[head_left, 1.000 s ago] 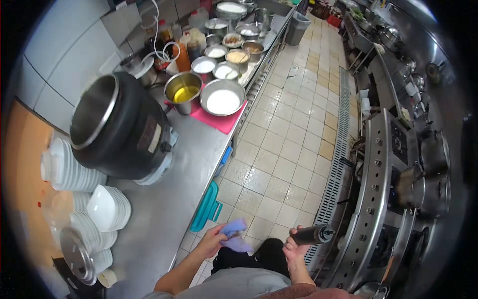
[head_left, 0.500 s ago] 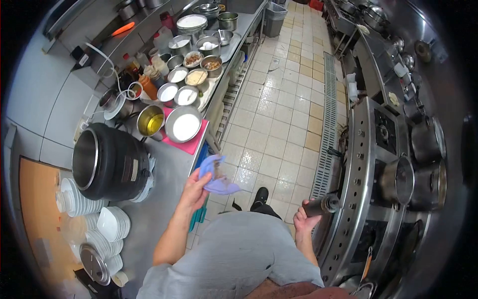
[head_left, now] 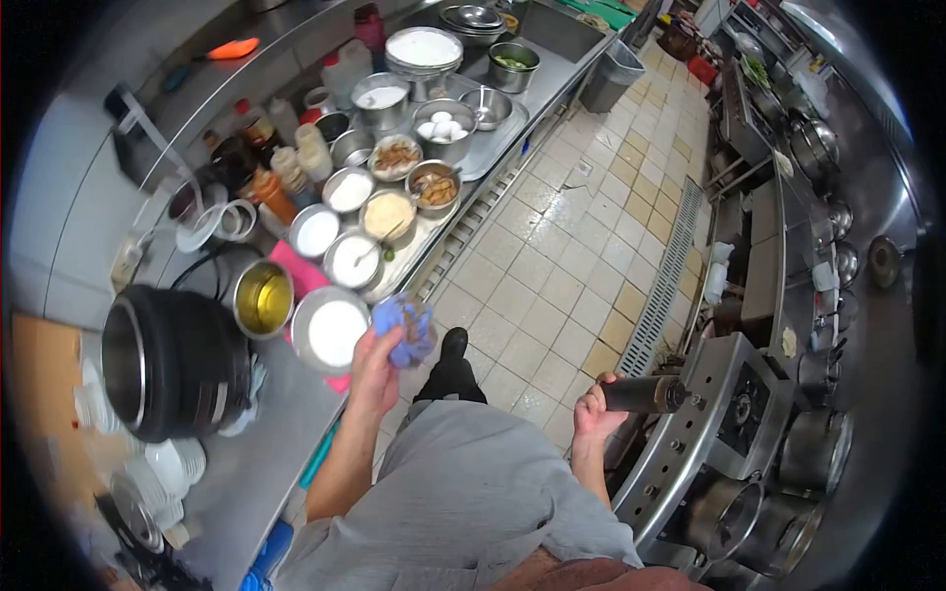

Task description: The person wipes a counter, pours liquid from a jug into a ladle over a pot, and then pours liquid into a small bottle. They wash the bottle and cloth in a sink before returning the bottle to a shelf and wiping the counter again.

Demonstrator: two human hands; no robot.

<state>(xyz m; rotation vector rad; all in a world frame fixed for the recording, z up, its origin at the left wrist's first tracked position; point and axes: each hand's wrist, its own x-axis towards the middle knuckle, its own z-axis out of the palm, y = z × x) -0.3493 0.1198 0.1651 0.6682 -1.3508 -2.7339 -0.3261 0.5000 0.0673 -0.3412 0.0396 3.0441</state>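
My left hand point(head_left: 372, 374) is closed around a crumpled blue-purple cloth point(head_left: 406, 333) with brownish stains on it. The cloth is in front of a steel bowl of white powder point(head_left: 336, 333) at the counter's edge. On the other side, my right hand point(head_left: 594, 414) grips a dark cylindrical bottle point(head_left: 636, 394). It lies sideways in the hand, its far end pointing toward the stove. A steel pot of yellow oil point(head_left: 263, 298) stands left of the powder bowl, and a pink mat point(head_left: 296, 264) shows beneath them.
A black soup warmer point(head_left: 182, 364) and stacked white dishes point(head_left: 177, 465) occupy the left counter point(head_left: 261, 473). Bowls of ingredients, eggs point(head_left: 441, 128) and sauce bottles line its far part. On the right runs a gas stove point(head_left: 734, 404) with pots. A tiled floor point(head_left: 552, 256) with a drain grate point(head_left: 665, 276) lies between.
My view and body have moved forward along the aisle. The cloth has gone from spread out to more bunched up and is now nearer the powder bowl. My right hand still holds the bottle.
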